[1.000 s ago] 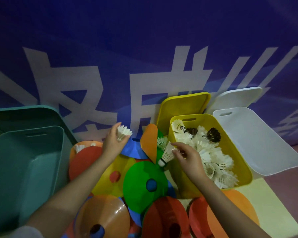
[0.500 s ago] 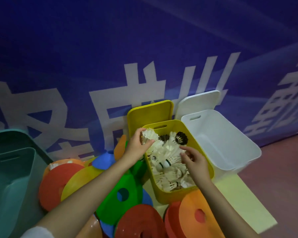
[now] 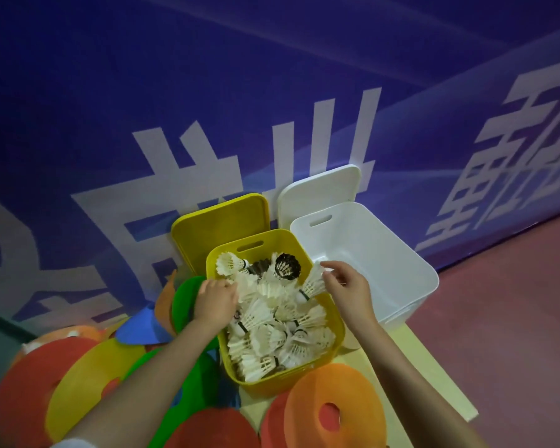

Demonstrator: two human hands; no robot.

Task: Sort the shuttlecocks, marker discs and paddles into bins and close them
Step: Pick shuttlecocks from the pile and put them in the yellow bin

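Right hand [image 3: 348, 291] pinches a white shuttlecock [image 3: 312, 282] over the yellow bin's [image 3: 335, 321] right rim. Left hand [image 3: 215, 299] sits on the shuttlecock pile [image 3: 272, 328] inside, grip hidden, can't tell. Marker discs [image 3: 91, 379] lie scattered around, white bin [image 3: 398, 263] alongside.

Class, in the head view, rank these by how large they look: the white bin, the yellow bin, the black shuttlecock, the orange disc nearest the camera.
1. white bin
2. yellow bin, close behind
3. orange disc, though nearness inflates it
4. black shuttlecock
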